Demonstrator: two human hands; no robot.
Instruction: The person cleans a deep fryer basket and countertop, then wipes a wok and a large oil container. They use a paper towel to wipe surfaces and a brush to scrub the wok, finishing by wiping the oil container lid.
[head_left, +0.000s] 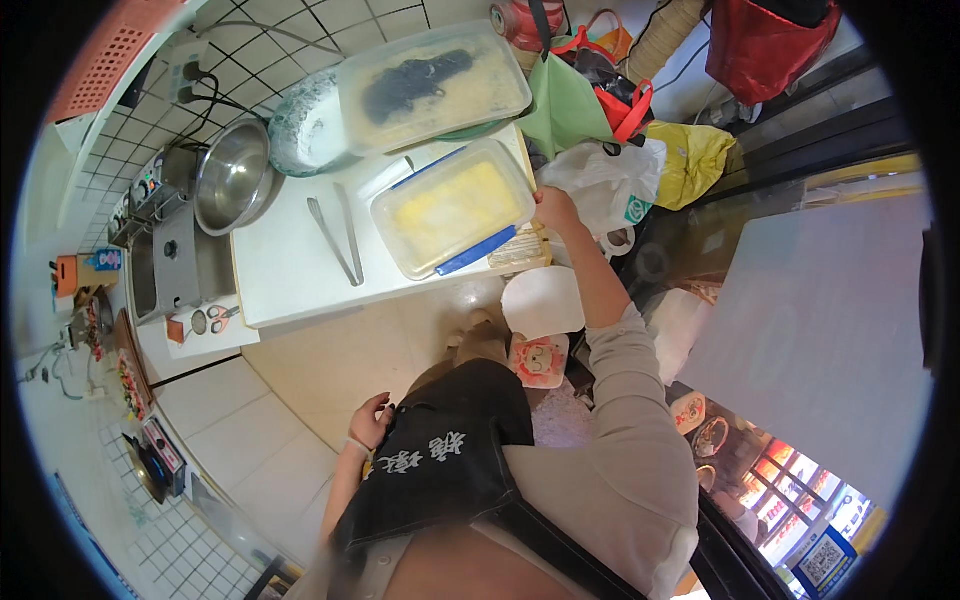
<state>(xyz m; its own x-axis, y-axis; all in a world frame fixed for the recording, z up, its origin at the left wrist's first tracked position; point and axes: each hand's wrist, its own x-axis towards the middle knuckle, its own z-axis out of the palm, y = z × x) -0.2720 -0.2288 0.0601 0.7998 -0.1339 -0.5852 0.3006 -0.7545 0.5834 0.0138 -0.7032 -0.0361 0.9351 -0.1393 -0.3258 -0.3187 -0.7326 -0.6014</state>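
At the right end of a clear plastic container, my right hand is curled close to the table edge. Whether it grips the container or something beside it is not clear. Pale yellow contents fill the container, and a blue clip runs along its near side. Metal tongs lie on the white table left of it. My left hand hangs low beside my black apron, loosely curled, with nothing visible in it.
Behind stand a larger plastic container, a glass bowl with white powder and a steel bowl. Bags crowd the right, including a white plastic bag and a yellow bag. Two stools, one white stool, stand below.
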